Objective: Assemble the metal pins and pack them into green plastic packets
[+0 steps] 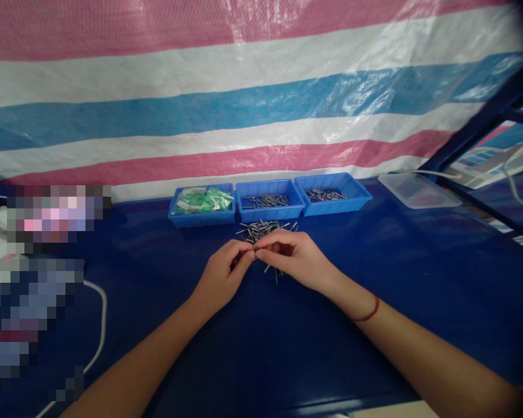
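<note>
My left hand (pixel 228 264) and my right hand (pixel 297 255) meet fingertip to fingertip at the near edge of a loose pile of thin metal pins (pixel 260 230) on the blue table. Both hands pinch with thumb and forefinger. Whatever sits between the fingertips is too small and too covered to make out. A few pins stick out below the right hand. Behind the pile stands the middle blue bin (pixel 270 215) with more metal pins in it.
The left blue bin (pixel 203 219) holds green and clear plastic packets (pixel 204 200); the right blue bin (pixel 337 206) holds metal pins. A clear plastic lid (pixel 418 191) lies at the back right. A white cable (pixel 103 313) curves on the left, and a striped sheet (pixel 244 110) hangs behind.
</note>
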`<action>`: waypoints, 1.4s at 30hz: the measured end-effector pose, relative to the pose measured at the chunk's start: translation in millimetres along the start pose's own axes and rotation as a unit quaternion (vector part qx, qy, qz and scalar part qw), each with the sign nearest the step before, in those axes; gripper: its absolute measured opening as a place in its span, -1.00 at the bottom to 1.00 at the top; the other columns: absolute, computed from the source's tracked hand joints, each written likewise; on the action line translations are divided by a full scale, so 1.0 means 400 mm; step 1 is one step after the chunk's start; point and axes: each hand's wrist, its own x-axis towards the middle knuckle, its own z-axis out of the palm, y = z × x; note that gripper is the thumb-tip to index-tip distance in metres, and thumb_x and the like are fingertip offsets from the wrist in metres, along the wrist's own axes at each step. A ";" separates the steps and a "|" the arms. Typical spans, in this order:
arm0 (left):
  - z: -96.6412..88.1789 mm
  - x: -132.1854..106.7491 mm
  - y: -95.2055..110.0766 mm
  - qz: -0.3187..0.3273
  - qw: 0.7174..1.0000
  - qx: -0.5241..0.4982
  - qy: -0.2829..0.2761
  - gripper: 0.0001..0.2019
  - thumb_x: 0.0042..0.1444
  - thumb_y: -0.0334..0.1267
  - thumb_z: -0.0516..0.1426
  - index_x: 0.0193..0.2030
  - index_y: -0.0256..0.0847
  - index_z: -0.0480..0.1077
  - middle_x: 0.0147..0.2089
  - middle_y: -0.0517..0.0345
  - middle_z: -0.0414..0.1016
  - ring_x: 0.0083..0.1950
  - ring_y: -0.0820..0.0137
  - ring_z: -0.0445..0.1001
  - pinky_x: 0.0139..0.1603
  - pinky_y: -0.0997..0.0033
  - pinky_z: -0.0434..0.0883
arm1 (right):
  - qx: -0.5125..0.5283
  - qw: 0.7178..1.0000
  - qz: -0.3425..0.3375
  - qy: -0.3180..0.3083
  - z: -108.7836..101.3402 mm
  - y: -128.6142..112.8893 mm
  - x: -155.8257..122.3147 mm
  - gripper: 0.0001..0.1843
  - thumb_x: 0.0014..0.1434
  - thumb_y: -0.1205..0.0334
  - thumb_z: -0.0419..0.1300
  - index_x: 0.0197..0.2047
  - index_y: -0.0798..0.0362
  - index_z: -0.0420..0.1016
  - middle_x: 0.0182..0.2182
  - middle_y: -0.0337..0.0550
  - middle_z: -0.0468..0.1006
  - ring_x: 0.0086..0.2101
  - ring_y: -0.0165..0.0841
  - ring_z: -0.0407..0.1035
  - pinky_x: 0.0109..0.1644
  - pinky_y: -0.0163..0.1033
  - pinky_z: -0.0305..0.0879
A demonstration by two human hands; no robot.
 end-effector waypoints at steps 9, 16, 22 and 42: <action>0.002 0.001 0.009 0.008 1.000 -0.009 -0.021 -0.80 0.27 -0.19 0.03 -0.19 -0.20 0.44 -0.27 0.14 0.47 -0.24 0.39 0.43 -0.18 0.41 0.35 | -0.065 0.997 -0.043 -0.002 -0.004 0.001 -0.010 -0.84 0.11 0.14 0.25 -0.33 0.06 0.51 -0.49 -0.25 0.43 -0.52 -0.47 0.23 -0.48 -0.33 0.17; 0.004 0.001 0.015 0.025 0.999 -0.020 -0.005 -0.83 0.24 -0.19 0.08 -0.21 -0.19 0.45 -0.10 0.04 0.46 -0.06 0.33 0.45 -0.03 0.35 0.38 | -0.134 0.984 -0.120 0.003 -0.006 -0.012 -0.018 -0.89 0.18 0.18 0.19 -0.29 0.03 0.49 -0.44 -0.19 0.45 -0.51 -0.46 0.23 -0.47 -0.31 0.17; 0.003 0.000 0.009 -0.001 0.999 -0.005 0.042 -0.89 0.19 -0.22 0.13 -0.24 -0.21 0.43 -0.25 0.15 0.49 -0.21 0.39 0.45 -0.15 0.40 0.37 | -0.183 0.968 -0.172 -0.002 -0.020 -0.018 -0.013 -0.95 0.18 0.29 0.18 -0.31 0.02 0.47 -0.44 -0.22 0.42 -0.52 -0.47 0.23 -0.45 -0.31 0.19; 0.003 -0.004 0.000 0.013 0.993 0.110 0.036 -0.80 0.19 -0.21 0.14 -0.06 -0.17 0.39 -0.15 0.13 0.46 -0.12 0.34 0.45 -0.05 0.30 0.35 | 0.074 0.975 0.010 0.208 -0.064 -0.001 0.036 -0.80 0.08 0.12 0.24 -0.39 0.08 0.45 -0.63 -0.36 0.29 -0.62 -0.53 0.11 -0.54 -0.37 0.04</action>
